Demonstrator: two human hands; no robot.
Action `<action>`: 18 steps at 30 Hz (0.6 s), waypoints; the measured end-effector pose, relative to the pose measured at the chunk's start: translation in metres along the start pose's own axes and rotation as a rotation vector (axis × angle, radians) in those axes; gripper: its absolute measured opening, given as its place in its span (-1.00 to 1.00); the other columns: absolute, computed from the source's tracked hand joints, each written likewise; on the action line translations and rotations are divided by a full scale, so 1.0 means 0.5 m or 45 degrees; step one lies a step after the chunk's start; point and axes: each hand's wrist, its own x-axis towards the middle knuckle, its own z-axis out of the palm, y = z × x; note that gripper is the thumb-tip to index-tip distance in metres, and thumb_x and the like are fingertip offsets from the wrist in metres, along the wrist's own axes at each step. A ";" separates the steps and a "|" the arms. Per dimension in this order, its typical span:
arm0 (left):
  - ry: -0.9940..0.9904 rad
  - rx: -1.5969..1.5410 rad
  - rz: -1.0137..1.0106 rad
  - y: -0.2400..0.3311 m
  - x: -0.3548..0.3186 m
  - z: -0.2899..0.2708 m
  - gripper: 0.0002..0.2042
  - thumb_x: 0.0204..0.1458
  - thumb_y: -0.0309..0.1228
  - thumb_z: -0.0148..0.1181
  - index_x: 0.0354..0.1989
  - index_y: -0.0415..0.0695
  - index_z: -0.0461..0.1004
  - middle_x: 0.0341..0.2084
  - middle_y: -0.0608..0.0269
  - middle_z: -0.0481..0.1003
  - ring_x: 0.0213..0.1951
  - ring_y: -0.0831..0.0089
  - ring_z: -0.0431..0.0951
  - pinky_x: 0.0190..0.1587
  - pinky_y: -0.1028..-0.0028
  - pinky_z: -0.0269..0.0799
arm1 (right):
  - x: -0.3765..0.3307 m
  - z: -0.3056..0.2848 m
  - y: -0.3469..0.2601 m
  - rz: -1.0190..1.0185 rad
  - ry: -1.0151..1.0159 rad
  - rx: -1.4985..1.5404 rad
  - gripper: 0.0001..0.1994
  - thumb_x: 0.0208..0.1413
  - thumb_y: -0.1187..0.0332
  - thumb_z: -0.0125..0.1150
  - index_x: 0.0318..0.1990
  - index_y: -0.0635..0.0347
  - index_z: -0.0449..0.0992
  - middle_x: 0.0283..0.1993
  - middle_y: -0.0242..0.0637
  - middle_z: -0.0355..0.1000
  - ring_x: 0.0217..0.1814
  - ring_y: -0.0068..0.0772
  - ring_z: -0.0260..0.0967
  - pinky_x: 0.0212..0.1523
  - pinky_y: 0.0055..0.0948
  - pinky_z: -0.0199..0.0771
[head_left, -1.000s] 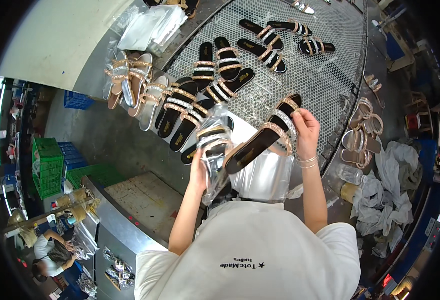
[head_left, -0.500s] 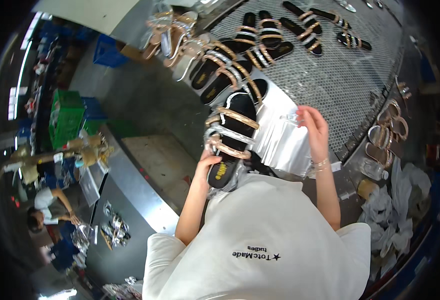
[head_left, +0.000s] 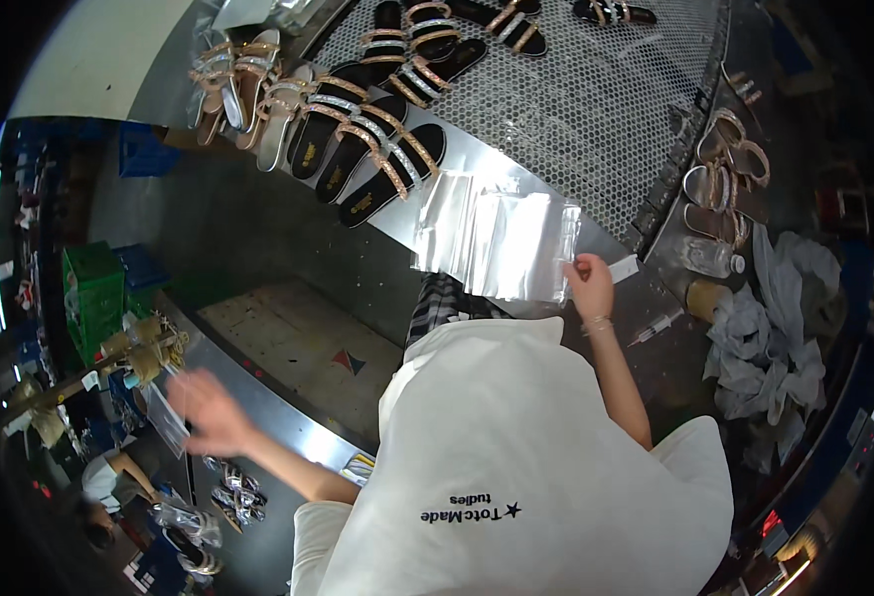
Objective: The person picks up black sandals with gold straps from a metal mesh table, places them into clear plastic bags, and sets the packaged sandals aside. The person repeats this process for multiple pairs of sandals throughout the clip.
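My left hand (head_left: pixel 209 412) is stretched out over the left-hand metal table, blurred by motion, its fingers apart and nothing in it. Below it on that table lie sandals in clear plastic (head_left: pixel 187 526). My right hand (head_left: pixel 591 283) is closed at the right edge of a spread stack of clear plastic bags (head_left: pixel 521 233), fingertips pinching the edge. The bags lie on the metal ledge in front of me. Just left of them, black strappy slide sandals (head_left: pixel 367 204) with gold, silver and pink glitter bands stand in a row.
More slides rest on a mesh conveyor (head_left: pixel 556 109) ahead. To the right are pale sandals (head_left: pixel 720 189), a clear bottle (head_left: pixel 710 256) and crumpled grey plastic (head_left: pixel 765 348). A green crate (head_left: pixel 94 298) stands at left. A co-worker (head_left: pixel 109 487) is at the far left table.
The black sandal has left my left hand, which has swung out left over the side table. My right hand has lowered at the bags. The view has shifted right.
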 end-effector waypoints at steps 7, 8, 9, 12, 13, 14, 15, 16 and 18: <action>-0.245 0.996 -1.322 -0.583 -0.112 0.156 -0.71 0.10 -0.43 0.02 -0.01 -0.24 0.32 -0.11 0.14 0.43 -0.11 0.38 0.48 -0.09 0.46 0.39 | -0.004 0.073 -0.024 0.109 0.039 -0.406 -0.81 -0.05 0.20 0.20 -0.43 0.09 0.43 -0.30 -0.27 0.37 -0.23 -0.16 0.28 -0.16 -0.20 0.24; -0.432 0.960 -1.368 -0.626 -0.137 0.164 -0.72 0.10 -0.44 0.02 -0.02 -0.23 0.32 -0.12 0.15 0.44 -0.12 0.42 0.47 -0.10 0.50 0.38 | -0.007 0.062 -0.034 0.101 0.057 -0.373 -0.82 -0.04 0.21 0.19 -0.42 0.09 0.43 -0.29 -0.27 0.37 -0.23 -0.17 0.28 -0.15 -0.21 0.23; -0.615 0.920 -1.403 -0.661 -0.161 0.167 -0.73 0.10 -0.44 0.02 -0.03 -0.23 0.33 -0.13 0.16 0.45 -0.13 0.47 0.47 -0.12 0.54 0.37 | -0.008 0.052 -0.048 0.083 0.075 -0.341 -0.83 -0.04 0.22 0.19 -0.41 0.09 0.44 -0.29 -0.27 0.37 -0.22 -0.17 0.28 -0.14 -0.22 0.23; -0.562 0.926 -1.464 -0.725 -0.223 0.184 -0.66 -0.01 -0.41 0.21 -0.07 -0.20 0.31 -0.26 0.26 0.44 -0.23 0.55 0.43 -0.18 0.56 0.37 | -0.014 0.002 -0.122 -0.306 0.266 -0.220 -0.84 -0.07 0.27 0.22 -0.36 0.10 0.46 -0.23 -0.24 0.38 -0.17 -0.19 0.29 -0.10 -0.27 0.20; -0.566 1.002 -1.492 -0.737 -0.239 0.187 -0.60 -0.03 -0.36 0.24 -0.04 -0.20 0.28 -0.27 0.25 0.42 -0.25 0.55 0.42 -0.19 0.56 0.37 | -0.020 -0.009 -0.149 -0.359 0.195 -0.102 -0.85 -0.08 0.31 0.22 -0.34 0.12 0.46 -0.20 -0.23 0.38 -0.15 -0.19 0.31 -0.10 -0.28 0.22; -0.599 1.043 -1.556 -0.744 -0.243 0.198 -0.48 -0.06 -0.30 0.29 0.03 -0.19 0.18 -0.23 0.18 0.37 -0.24 0.49 0.41 -0.22 0.55 0.39 | -0.021 -0.015 -0.180 -0.417 0.127 0.019 -0.84 -0.09 0.35 0.22 -0.32 0.13 0.47 -0.17 -0.22 0.39 -0.12 -0.18 0.32 -0.09 -0.28 0.23; -0.619 1.116 -1.603 -0.744 -0.245 0.205 -0.43 -0.06 -0.29 0.30 0.06 -0.18 0.14 -0.20 0.12 0.33 -0.21 0.44 0.41 -0.24 0.52 0.40 | -0.021 -0.022 -0.211 -0.478 0.055 0.140 -0.83 -0.10 0.40 0.22 -0.30 0.14 0.47 -0.14 -0.20 0.39 -0.10 -0.17 0.33 -0.08 -0.28 0.25; -0.480 0.958 -1.659 -0.744 -0.247 0.202 -0.42 -0.07 -0.29 0.31 0.05 -0.19 0.14 -0.20 0.11 0.33 -0.20 0.42 0.42 -0.25 0.51 0.41 | -0.020 -0.036 -0.248 -0.458 -0.073 0.308 -0.84 -0.10 0.44 0.19 -0.29 0.17 0.47 -0.12 -0.20 0.39 -0.09 -0.20 0.35 -0.09 -0.30 0.28; -0.251 0.783 -1.715 -0.727 -0.229 0.221 -0.47 -0.06 -0.35 0.30 0.04 -0.20 0.17 -0.17 0.11 0.33 -0.16 0.41 0.44 -0.29 0.55 0.42 | -0.017 -0.061 -0.301 -0.407 -0.342 0.636 -0.83 -0.09 0.53 0.13 -0.27 0.21 0.46 -0.07 -0.20 0.39 -0.07 -0.24 0.38 -0.11 -0.34 0.34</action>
